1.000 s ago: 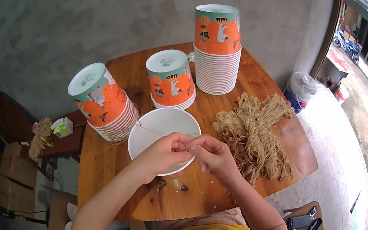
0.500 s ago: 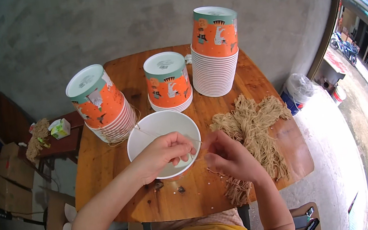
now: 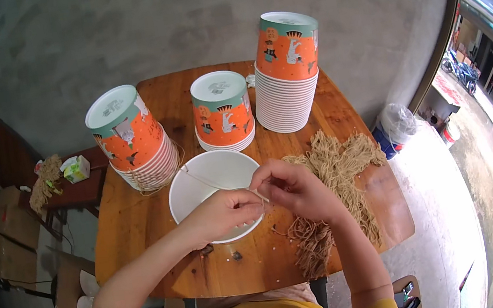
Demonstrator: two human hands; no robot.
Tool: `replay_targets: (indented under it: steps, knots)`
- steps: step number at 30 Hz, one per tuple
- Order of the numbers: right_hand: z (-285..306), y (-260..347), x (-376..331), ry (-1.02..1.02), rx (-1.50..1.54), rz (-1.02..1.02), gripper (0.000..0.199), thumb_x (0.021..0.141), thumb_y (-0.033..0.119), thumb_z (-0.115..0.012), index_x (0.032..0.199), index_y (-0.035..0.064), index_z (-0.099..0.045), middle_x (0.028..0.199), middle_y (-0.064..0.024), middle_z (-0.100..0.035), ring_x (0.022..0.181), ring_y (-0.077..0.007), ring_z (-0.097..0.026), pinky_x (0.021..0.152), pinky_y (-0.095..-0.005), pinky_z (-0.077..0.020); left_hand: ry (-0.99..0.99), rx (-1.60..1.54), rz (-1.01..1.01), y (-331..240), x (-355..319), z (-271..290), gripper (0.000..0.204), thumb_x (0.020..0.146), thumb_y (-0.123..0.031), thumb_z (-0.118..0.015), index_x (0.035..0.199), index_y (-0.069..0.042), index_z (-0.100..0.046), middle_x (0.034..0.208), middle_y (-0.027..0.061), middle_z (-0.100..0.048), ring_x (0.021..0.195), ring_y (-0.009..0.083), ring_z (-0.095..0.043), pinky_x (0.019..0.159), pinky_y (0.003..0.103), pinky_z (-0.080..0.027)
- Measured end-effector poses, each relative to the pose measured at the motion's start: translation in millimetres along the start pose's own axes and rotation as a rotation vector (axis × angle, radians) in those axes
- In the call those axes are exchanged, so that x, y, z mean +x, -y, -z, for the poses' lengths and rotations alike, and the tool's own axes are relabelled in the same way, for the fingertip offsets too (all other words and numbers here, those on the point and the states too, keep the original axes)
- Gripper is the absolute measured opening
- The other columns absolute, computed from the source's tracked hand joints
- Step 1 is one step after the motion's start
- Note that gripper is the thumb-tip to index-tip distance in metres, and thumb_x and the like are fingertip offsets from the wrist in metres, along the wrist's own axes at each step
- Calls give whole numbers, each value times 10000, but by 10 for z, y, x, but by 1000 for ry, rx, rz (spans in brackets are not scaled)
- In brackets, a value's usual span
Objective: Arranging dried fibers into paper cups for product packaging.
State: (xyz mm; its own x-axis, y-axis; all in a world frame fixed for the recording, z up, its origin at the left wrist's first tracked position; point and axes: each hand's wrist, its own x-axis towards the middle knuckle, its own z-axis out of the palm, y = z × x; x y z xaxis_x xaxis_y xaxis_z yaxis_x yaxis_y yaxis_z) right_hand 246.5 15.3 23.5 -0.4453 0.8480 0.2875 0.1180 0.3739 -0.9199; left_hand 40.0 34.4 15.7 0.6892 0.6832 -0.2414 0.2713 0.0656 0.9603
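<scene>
A white paper bucket (image 3: 196,184) stands mouth up on the wooden table in front of me. Thin tan string (image 3: 200,177) runs from its far rim across the opening to my hands. Over the bucket's near right part, my left hand (image 3: 230,212) is closed, pinching the string. My right hand (image 3: 284,188) meets it at the bucket's right rim, its thumb and index finger closed on the same string. The exact crossing of the string between the fingertips is partly hidden. A bundle of tan string (image 3: 341,184) lies on the table beside my right hand.
Upside-down stacks of orange and green paper buckets stand beyond: a left stack (image 3: 128,140) with string around it, a short middle stack (image 3: 223,116) and a tall right stack (image 3: 287,76). A low side table (image 3: 81,186) at left bears tissues and more string. A blue bin (image 3: 388,134) stands right.
My right hand has moved left and slightly up, from apart to meeting my left hand at the string. The view has shifted a little.
</scene>
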Motion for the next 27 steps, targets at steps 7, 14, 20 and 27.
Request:
replay_targets:
  steps: [7,14,20,27]
  knots:
    - [-4,-191,-196,-195,-78,15,143,902,-43,-541,1018,33,-575,860,-43,-577,733,-90,-545,637,-240,-453,13,-24,32,-42,30,29,230,960,-211,-597,1063,-19,-670,1012,-1,-679,810,36,-539,734,207,-450]
    - [-132,-96,-392,-263,-312,107,147,854,47,-678,986,33,-614,920,-66,-596,713,-162,-589,625,-269,-498,-15,-77,7,-4,43,3,216,959,-223,-597,1009,-27,-670,866,-39,-620,741,23,-492,670,191,-407]
    - [-279,-111,-426,-359,-362,47,107,834,67,-714,920,41,-656,859,-53,-561,747,-148,-588,589,-250,-489,-61,-35,-6,-22,30,-12,189,952,-227,-598,949,-48,-660,810,-51,-577,715,32,-484,655,197,-400]
    - [-587,-135,-434,-433,-211,50,161,809,55,-740,959,97,-699,832,-24,-525,704,-119,-502,546,-240,-442,6,-222,108,-84,11,17,173,943,-198,-563,1004,-54,-636,872,-25,-594,797,62,-544,689,203,-438]
